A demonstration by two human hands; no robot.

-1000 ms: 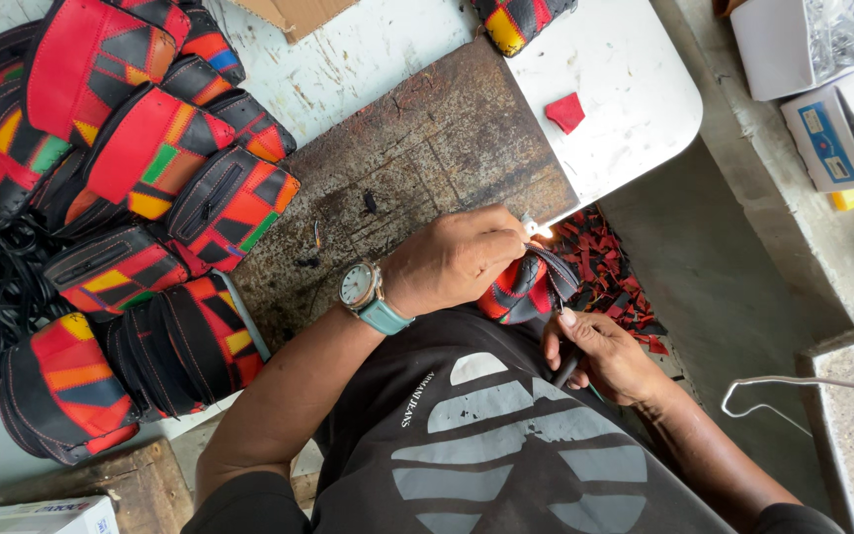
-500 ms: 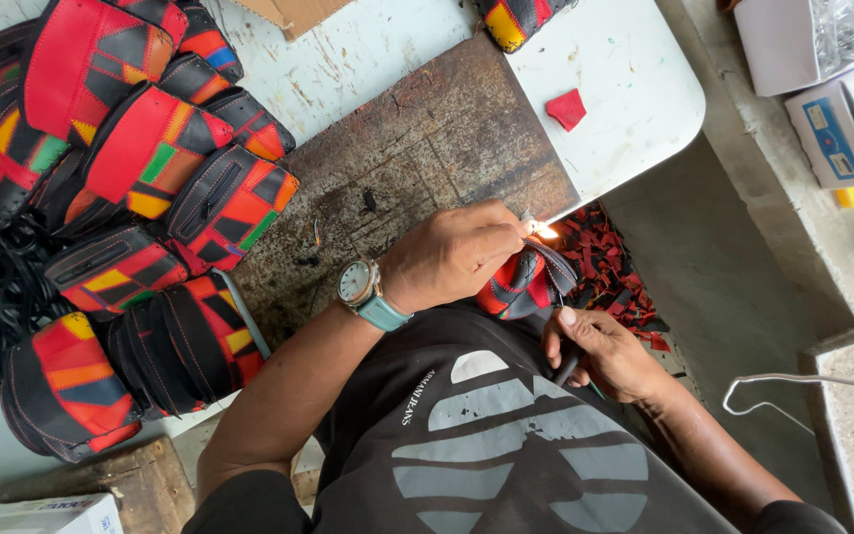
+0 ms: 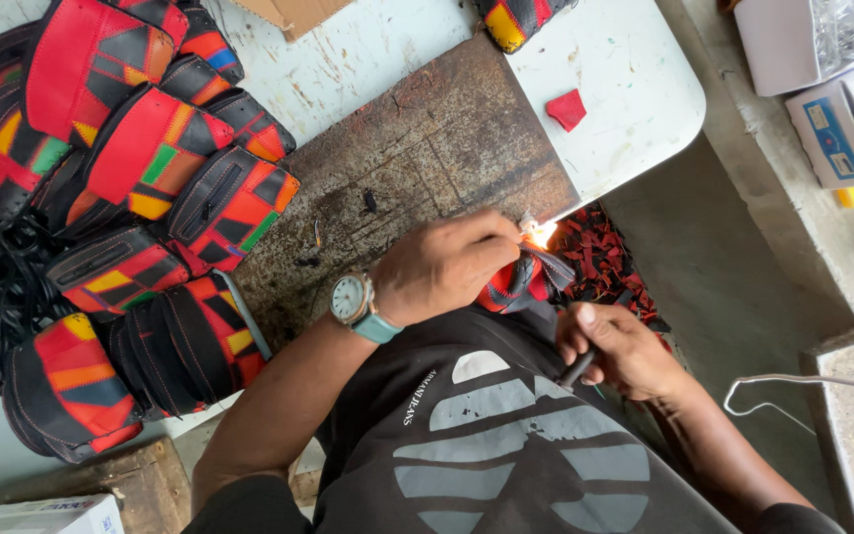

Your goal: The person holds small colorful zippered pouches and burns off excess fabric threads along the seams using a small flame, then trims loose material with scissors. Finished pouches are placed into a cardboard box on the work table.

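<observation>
Little has shifted: your left hand [image 3: 447, 265] still grips the lighter, flame [image 3: 542, 234] at the patchwork bag [image 3: 518, 285] by the table's [image 3: 625, 89] edge, while your right hand's [image 3: 617, 348] fingers stay curled round its black strap [image 3: 579, 367], pulling it taut.

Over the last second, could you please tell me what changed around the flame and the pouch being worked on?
Little changed. The small flame at the left hand now looks a bit larger and brighter against the pouch. The right hand keeps its grip on the black strap; the stacked patchwork pouches lie as before.
</observation>
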